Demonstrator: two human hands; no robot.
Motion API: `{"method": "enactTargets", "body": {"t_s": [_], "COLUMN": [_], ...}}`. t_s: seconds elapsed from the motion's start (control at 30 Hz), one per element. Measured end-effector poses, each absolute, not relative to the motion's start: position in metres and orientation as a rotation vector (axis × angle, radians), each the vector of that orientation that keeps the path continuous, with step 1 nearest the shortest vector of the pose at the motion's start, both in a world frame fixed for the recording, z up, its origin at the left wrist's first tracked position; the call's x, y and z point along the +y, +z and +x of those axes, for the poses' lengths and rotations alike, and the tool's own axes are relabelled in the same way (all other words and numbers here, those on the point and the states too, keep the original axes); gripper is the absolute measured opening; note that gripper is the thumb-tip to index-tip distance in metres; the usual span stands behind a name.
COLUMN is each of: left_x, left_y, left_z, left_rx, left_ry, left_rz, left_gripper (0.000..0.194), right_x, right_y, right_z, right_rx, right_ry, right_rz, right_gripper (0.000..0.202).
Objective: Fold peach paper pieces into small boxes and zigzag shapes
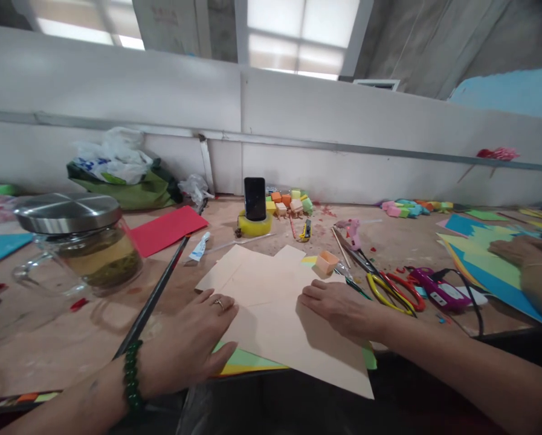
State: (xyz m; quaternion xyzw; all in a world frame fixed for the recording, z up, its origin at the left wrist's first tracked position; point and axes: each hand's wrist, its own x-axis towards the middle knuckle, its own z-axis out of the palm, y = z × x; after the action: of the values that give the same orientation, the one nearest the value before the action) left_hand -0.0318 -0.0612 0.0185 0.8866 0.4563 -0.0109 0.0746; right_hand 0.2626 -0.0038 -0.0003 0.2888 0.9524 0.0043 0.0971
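Observation:
Peach-coloured paper [271,332] lies in front of me, one sheet overlapping others, with its near corner jutting past the table edge. My left hand [191,338], with a ring and a green bead bracelet, rests on the paper's left side, fingers stretched and thumb apart. On the right side my right hand [338,308] lies on the sheet, fingers extended and slightly bent, gripping nothing visible. Green and yellow sheets [252,360] peek out beneath. Just beyond my right hand sits a small open peach paper box [327,263].
At left stand a lidded glass tea mug [101,254] and red paper [168,229]. A phone [255,199] leans on a yellow tape roll, near folded paper pieces [291,202]. To the right are scissors [391,293], a pink glue gun [353,234], a purple power strip [440,290] and another person's hand [515,251].

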Motion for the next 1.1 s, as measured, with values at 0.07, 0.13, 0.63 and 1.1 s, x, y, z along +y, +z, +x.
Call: {"method": "enactTargets", "body": {"t_s": [0.07,0.13,0.63,1.1], "left_x": [-0.053,-0.038,0.017,0.012], "left_y": [0.026,0.031,-0.007,-0.009], "left_z": [-0.031,-0.027,-0.017,-0.014], "left_rx": [1.369,1.387,1.382,1.271], "left_ry": [-0.100,-0.099,0.300,1.014], "left_rz": [2.649,2.655,2.546,2.580], "left_gripper": [0.022,0.028,0.073,0.069], "right_x": [-0.006,-0.006,0.046,0.041], "right_y": [0.004,0.012,-0.014,-0.005], "right_z": [0.264,0.259,0.201,0.198], "right_rx": [2.771,2.750,3.162,3.567], "right_ry": [-0.011,-0.041,-0.170,0.216], "right_rz": [0.942,1.034,1.350,0.946], "right_gripper": [0.029,0.023,0.038,0.025]}}
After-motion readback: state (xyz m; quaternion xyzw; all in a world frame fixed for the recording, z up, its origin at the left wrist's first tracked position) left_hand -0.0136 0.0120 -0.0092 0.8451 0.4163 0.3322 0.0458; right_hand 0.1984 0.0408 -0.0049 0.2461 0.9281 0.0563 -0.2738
